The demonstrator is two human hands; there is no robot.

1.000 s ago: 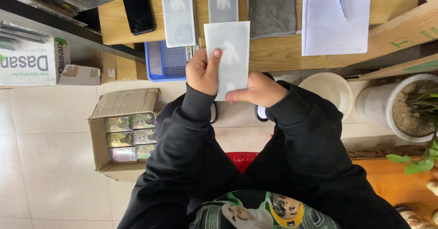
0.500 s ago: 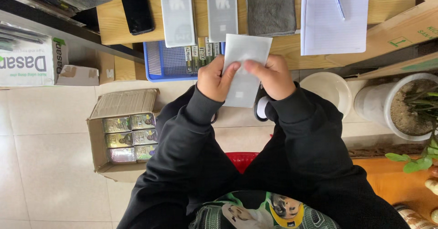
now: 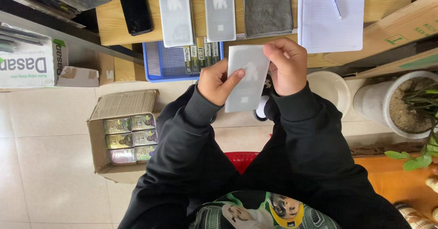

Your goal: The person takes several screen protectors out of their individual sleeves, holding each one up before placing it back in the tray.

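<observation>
I hold a flat grey-white packet [image 3: 246,80] in front of me with both hands. My left hand [image 3: 218,84] grips its left edge, thumb lying across the face. My right hand [image 3: 285,67] pinches its upper right corner. Black sleeves cover both arms. On the wooden table edge beyond lie two more grey packets [image 3: 175,13] [image 3: 220,10], a grey cloth [image 3: 268,12] and a black phone [image 3: 135,7].
A blue basket [image 3: 166,62] with small labelled items sits below the table. An open cardboard box [image 3: 121,135] of small packs stands on the tiled floor at left. White paper with a pen [image 3: 331,16], a white bowl [image 3: 331,89] and a potted plant [image 3: 401,103] are at right.
The packet has tilted and shifted right. My right hand moved up from its lower edge to the upper right corner, while my left hand dropped to the left edge.
</observation>
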